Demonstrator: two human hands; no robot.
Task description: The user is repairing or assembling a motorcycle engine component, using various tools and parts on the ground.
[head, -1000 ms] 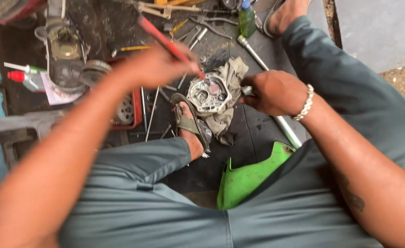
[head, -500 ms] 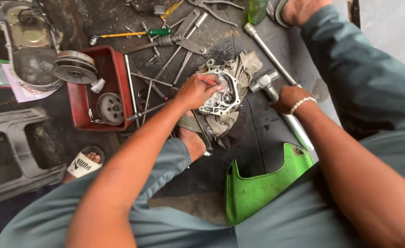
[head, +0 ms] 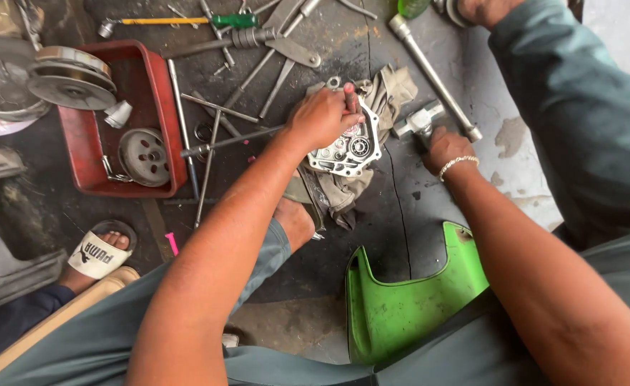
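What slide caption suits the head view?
Left hand steadies a metal engine cover on a rag; right hand grasps a hammer.

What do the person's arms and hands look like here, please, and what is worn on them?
Both forearms are bare, with no sleeves in view and no gloves. The left hand wears nothing visible. The right hand has a pale beaded bracelet around its wrist. No rings show.
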